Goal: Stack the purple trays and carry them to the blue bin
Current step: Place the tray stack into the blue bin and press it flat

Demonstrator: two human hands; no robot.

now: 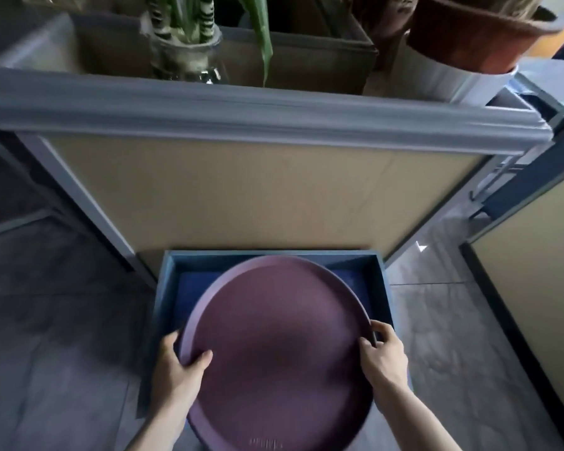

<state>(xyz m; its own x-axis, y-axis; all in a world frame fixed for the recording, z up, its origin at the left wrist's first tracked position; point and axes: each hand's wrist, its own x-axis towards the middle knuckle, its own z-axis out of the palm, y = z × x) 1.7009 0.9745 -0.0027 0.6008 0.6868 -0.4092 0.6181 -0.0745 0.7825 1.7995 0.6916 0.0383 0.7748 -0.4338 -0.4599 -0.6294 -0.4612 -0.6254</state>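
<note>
The purple trays (274, 346) are held over the blue bin (380, 289), which sits on the floor at the foot of a partition panel (241, 193). Only the top tray shows clearly; how many lie beneath it I cannot tell. The left hand (179, 369) takes the rim at about 9 o'clock, its grip closed with the thumb over the lip. The right hand (383, 353) is closed on the rim at about 3 o'clock. To finish well, I judge the stack should stay level, be centred between the bin walls, and be lowered with the far edge at 12 o'clock clearing the back wall before both hands let go together.
</note>
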